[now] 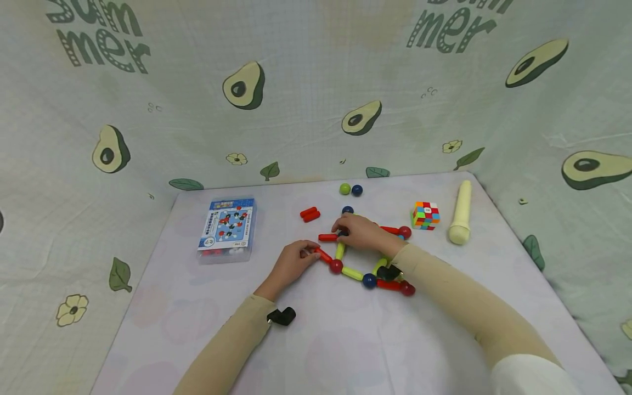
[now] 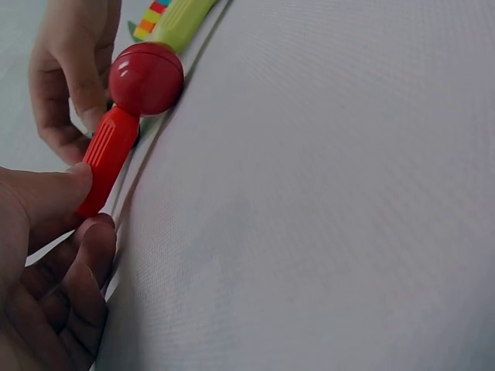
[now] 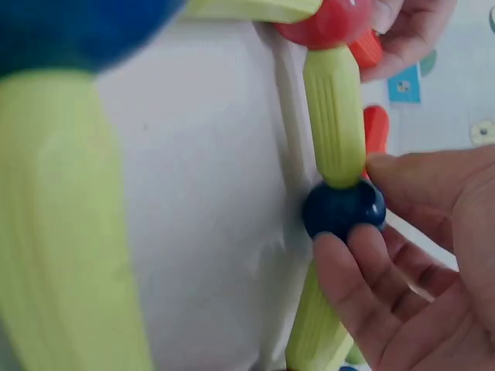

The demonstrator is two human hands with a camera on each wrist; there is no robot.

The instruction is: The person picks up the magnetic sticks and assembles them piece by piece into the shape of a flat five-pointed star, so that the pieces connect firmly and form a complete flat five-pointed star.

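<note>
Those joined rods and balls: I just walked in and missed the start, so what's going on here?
A person's left hand pinches a red rod joined to a red ball, while the right hand holds a blue ball linked to yellow-green rods. Farther back lie two loose red rods and a green ball.

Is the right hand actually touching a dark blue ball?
Touching. In the right wrist view, the right hand has two fingertips on a dark blue ball.
</note>
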